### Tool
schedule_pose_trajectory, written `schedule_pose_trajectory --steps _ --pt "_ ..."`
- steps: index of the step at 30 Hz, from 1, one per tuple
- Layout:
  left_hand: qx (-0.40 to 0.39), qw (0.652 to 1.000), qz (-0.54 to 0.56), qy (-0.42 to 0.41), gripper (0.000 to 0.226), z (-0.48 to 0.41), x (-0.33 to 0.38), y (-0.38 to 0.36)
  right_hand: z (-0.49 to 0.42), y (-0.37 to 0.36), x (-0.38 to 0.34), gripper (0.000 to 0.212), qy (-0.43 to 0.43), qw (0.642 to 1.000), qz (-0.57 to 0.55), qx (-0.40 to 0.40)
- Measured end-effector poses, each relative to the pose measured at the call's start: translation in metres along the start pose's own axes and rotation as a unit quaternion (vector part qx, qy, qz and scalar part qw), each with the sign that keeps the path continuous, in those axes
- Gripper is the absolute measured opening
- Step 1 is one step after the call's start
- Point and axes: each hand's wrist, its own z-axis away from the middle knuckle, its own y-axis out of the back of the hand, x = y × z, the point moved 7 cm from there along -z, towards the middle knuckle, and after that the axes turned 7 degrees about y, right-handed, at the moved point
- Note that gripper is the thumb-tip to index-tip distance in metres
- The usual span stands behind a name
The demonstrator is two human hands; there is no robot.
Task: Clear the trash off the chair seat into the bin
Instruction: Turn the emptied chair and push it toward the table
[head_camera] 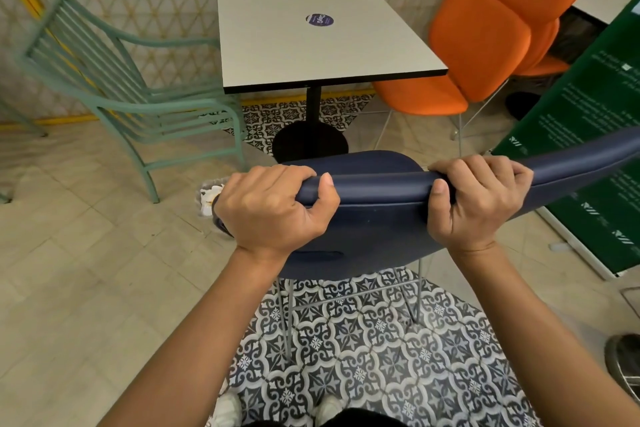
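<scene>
Here, in the head view, the left hand (273, 208) is gripping the top edge of the navy chair's backrest (377, 218), fingers curled over it and thumb pressing the near face. The right hand (478, 201) is clamping the same edge further right. The seat (349, 161) is showing just beyond the backrest. Crumpled white paper (209, 196) is lying just left of the left hand, partly hidden; what it is resting on cannot be told. A white table (311, 52) is standing behind.
</scene>
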Motion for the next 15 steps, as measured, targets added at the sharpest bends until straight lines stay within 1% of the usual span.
schedule_pose_trajectory --steps 15 --pt "-0.003 1.0 0.011 -0.005 0.04 -0.021 -0.022 -0.039 -0.014 -0.042 0.002 0.043 -0.002 1.0 0.012 0.002"
